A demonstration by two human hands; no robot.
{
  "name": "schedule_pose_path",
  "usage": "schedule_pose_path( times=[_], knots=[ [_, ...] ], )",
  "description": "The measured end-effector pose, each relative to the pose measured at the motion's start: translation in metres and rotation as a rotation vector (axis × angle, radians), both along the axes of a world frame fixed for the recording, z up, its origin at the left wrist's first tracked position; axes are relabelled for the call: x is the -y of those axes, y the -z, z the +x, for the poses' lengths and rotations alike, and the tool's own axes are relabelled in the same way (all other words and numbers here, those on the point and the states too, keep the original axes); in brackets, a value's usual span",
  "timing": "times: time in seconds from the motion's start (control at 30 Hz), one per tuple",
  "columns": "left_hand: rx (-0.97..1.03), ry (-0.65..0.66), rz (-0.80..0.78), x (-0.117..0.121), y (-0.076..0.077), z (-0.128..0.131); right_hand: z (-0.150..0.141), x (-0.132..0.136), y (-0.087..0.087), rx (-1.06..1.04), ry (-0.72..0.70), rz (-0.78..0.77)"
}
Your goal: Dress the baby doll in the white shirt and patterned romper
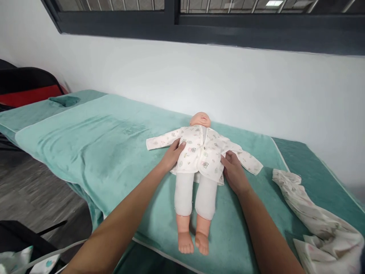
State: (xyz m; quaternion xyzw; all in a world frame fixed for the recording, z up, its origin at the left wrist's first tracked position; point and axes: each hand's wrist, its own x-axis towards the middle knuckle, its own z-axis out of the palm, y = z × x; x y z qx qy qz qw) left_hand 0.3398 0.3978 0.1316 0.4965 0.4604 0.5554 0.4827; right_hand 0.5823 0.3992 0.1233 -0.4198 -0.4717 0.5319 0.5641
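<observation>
A baby doll (pixel 201 120) lies on its back, its head toward the wall and its bare feet toward me. It wears a white printed baby shirt (pixel 189 148), fastened at the front with sleeves spread out, and its legs are white cloth. My left hand (pixel 173 155) grips the shirt at the side below the left-hand sleeve, thumb on top. On the opposite side my right hand (pixel 232 165) pinches the shirt's edge under the other sleeve, with its fingertips partly hidden by the cloth.
A green sheet (pixel 94 140) covers the bed under the doll. Crumpled printed baby clothes (pixel 327 224) lie at the right. A white wall (pixel 242 87) with a dark window frame (pixel 171 28) rises behind. Black and red chairs (pixel 31 89) stand at the left.
</observation>
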Motion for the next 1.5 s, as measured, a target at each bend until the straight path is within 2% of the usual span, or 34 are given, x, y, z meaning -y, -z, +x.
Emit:
schedule_pose_path(
  times=[0.13,0.23,0.3,0.4,0.53,0.67,0.8,0.9,1.0,1.1,1.17,1.23,1.33,1.4,1.5],
  knots=[
    [0.325,0.015,-0.101,-0.025,0.003,0.011,-0.002,-0.005,-0.002,-0.138,-0.042,0.095],
    [0.463,0.028,-0.170,-0.038,0.004,0.016,-0.003,-0.010,-0.006,-0.189,-0.069,0.102],
    [0.505,0.020,-0.178,-0.042,0.004,0.016,-0.001,-0.014,-0.007,-0.222,-0.096,0.074],
    [0.536,0.001,-0.158,-0.039,0.006,0.015,0.010,-0.021,-0.006,-0.314,-0.105,-0.067],
    [0.573,-0.046,-0.190,-0.031,0.009,0.010,0.036,-0.028,-0.001,-0.525,0.077,-0.222],
    [0.537,-0.062,-0.209,-0.024,0.012,0.006,0.063,-0.030,0.002,-0.609,0.291,-0.195],
    [0.332,-0.046,-0.144,-0.012,0.018,0.005,0.085,-0.033,0.005,-0.534,0.424,-0.099],
    [0.141,-0.099,-0.107,0.001,0.022,0.004,0.092,-0.034,0.005,-0.371,0.566,-0.056],
    [0.003,-0.137,-0.056,0.015,0.025,0.004,0.086,-0.028,0.005,-0.142,0.720,0.058],
    [-0.096,-0.168,-0.003,0.025,0.028,0.006,0.071,-0.009,0.005,0.025,0.710,0.137],
    [-0.131,-0.191,0.010,0.029,0.028,0.006,0.062,0.013,0.004,0.279,0.670,0.200],
    [-0.151,-0.196,0.013,0.031,0.028,0.007,0.058,0.041,0.001,0.620,0.659,0.335],
    [-0.180,-0.188,0.014,0.034,0.029,0.007,0.068,0.087,-0.005,0.969,0.691,0.540],
    [-0.183,-0.222,-0.001,0.035,0.030,0.007,0.085,0.118,-0.011,1.133,0.739,0.532],
    [-0.168,-0.324,-0.024,0.038,0.033,0.005,0.119,0.157,-0.019,1.363,0.838,0.433]
  ],
)
